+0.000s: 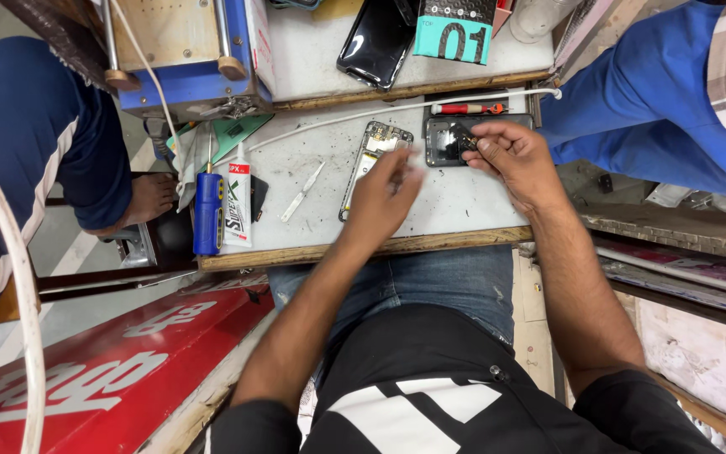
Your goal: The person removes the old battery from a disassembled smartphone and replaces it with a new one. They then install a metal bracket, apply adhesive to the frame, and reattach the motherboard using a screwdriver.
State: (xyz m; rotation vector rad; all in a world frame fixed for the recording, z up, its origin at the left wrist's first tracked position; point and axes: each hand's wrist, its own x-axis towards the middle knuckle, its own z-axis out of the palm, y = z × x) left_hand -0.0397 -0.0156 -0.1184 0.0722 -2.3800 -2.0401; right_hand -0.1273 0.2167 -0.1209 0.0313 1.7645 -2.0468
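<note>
My left hand (386, 195) hovers blurred over the white work board (464, 197), its fingers just right of an opened phone frame (366, 156) that lies face down with its circuit parts showing. I cannot see anything held in it. My right hand (514, 155) pinches a small dark part (464, 139) over a dark rectangular phone back piece (443, 139) lying on the board.
A red-handled screwdriver (464, 108) and a white cable (338, 119) lie at the board's far edge. Metal tweezers (302, 192), a white glue tube (238, 204) and a blue tool (208, 212) sit left. A black phone (376, 38) rests farther back. People sit at both sides.
</note>
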